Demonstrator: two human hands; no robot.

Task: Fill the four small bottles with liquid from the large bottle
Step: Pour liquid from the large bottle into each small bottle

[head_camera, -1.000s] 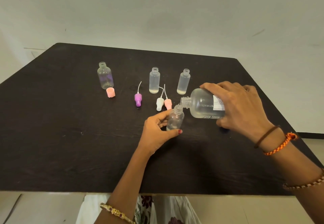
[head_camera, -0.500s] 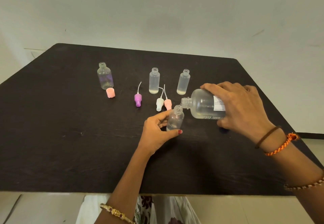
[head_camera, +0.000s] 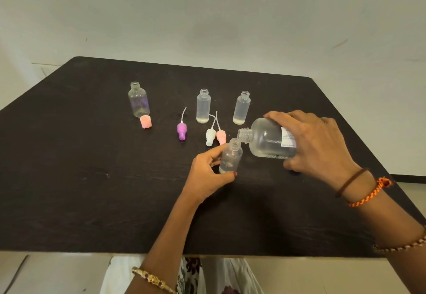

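The right hand [head_camera: 315, 146] grips the large bottle [head_camera: 268, 140], tipped nearly level, its open neck at the mouth of a small bottle [head_camera: 230, 156]. The left hand [head_camera: 207, 176] holds that small bottle upright on the dark table [head_camera: 92, 178], thumb and fingers curled round its lower body; a little liquid shows at its bottom.

Three more small bottles stand uncapped toward the far side: a round one [head_camera: 138, 99] at left, a slim one [head_camera: 203, 106] at centre, another slim one [head_camera: 242, 107] at right. Both slim bottles hold a shallow layer of liquid.

A pink cap [head_camera: 145, 122] lies just beside the round bottle. A purple nozzle [head_camera: 181, 130], a white nozzle [head_camera: 210, 136] and a pink nozzle [head_camera: 220, 136] lie between the rows.
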